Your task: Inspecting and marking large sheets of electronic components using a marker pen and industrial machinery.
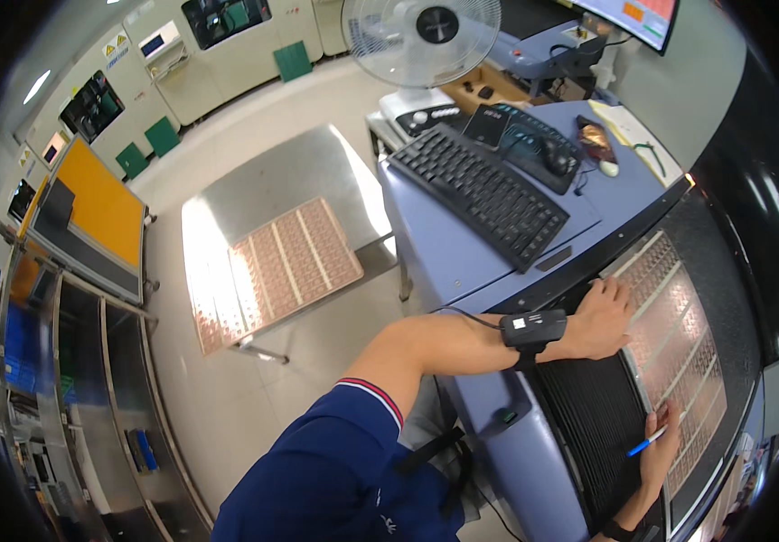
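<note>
Head view, two speakers.

First: "Your left hand point(599, 321) lies at the left edge of a copper-coloured panel point(677, 330), which rests on the dark machine bed point(713, 257). Its fingers are part-bent; whether they pinch the edge, you cannot tell from here."

Second: "And your right hand point(661, 452)?"

First: "It sits lower along that edge, its fingers gripping a blue pen point(647, 442)."

Second: "How should you handle the step, apparently steadying or squaring the panel?"

First: "Spread your contact along the edge and press evenly, since so thin a sheet would probably bow or skew under one-sided force. Point the pen away from the copper face, which it could mark, and clear your fingers of the ridged black cover point(588, 415) alongside."
</note>
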